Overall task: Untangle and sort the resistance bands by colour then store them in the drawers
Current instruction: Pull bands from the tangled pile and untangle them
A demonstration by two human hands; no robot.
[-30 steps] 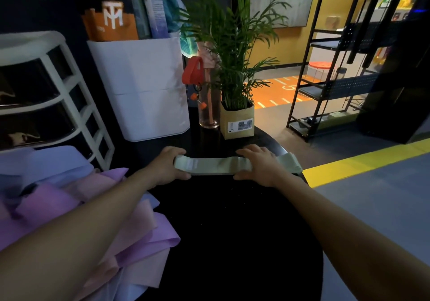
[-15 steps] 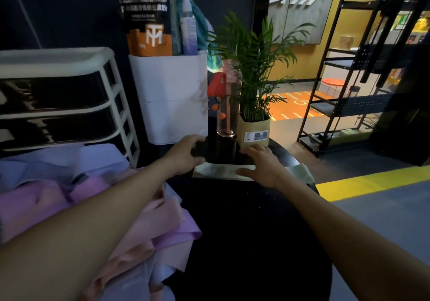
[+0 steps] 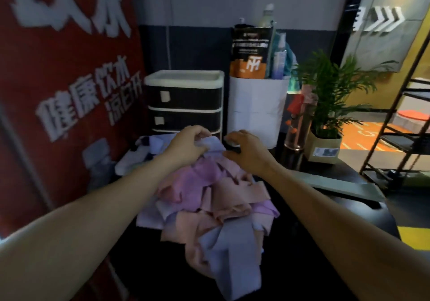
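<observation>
Resistance bands (image 3: pixel 209 198) lie in a tangled heap at the centre of the frame, on a dark table (image 3: pixel 363 210): pink, lilac and pale blue strips folded over one another, with one pale blue length trailing down toward the lower middle. We reach into the far end of the heap with both bare arms, which come in from the lower left and lower right corners. Our left hand (image 3: pixel 186 146) has its fingers curled round a pale blue band (image 3: pixel 213 143) at the top of the pile, pinching its edge. Our right hand (image 3: pixel 247 152) sits just beside it, fingers bent down over the same spot; whether it truly grips the fabric or only rests on it, we cannot tell. To the right of centre, a grey-green band (image 3: pixel 346 188) lies flat and straight on the table, apart from the heap, partly hidden by our right forearm. Behind the hands, at upper centre, stands a small drawer unit (image 3: pixel 183 105) with a white frame and dark drawer fronts, all pushed in. Just right of it is a white bin (image 3: pixel 256 112) holding an orange and black packet and bottles. Further right stand a tall pinkish bottle (image 3: pixel 299 124) and a potted plant (image 3: pixel 330 105). A red wall panel (image 3: pixel 65 68) with large white lettering fills the left of the frame, and a black metal shelf (image 3: pixel 404 124) rises at the right edge.
</observation>
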